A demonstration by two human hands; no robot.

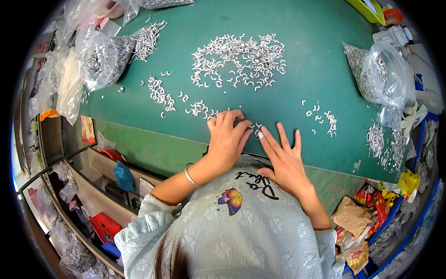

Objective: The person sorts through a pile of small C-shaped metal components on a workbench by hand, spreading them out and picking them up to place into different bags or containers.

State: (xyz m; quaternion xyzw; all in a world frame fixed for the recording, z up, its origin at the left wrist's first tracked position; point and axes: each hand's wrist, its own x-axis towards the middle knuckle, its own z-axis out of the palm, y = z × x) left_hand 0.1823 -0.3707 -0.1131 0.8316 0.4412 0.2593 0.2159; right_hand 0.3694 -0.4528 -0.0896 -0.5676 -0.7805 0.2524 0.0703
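Observation:
At the near edge of the green tabletop, my left hand (pixel 225 140) has its fingers curled, thumb and index almost together. Whether a piece lies between those tips is too small to tell. Small silvery crescent-shaped metal pieces (pixel 257 125) lie between my two hands. My right hand (pixel 287 162) rests with its fingers stretched and spread, the index tip touching or right beside one of these pieces. A short row of crescents (pixel 200 109) runs left from my left hand. Farther off, a large loose pile of crescents (pixel 239 58) covers the table's middle.
Plastic bags full of metal pieces stand at the left (pixel 104 60) and right (pixel 367 69) of the green table (pixel 316 60). Smaller heaps lie at left (pixel 160 95) and right (pixel 331 123). Below are a divided drawer (pixel 100 162) and a heap of wrappers (pixel 357 218).

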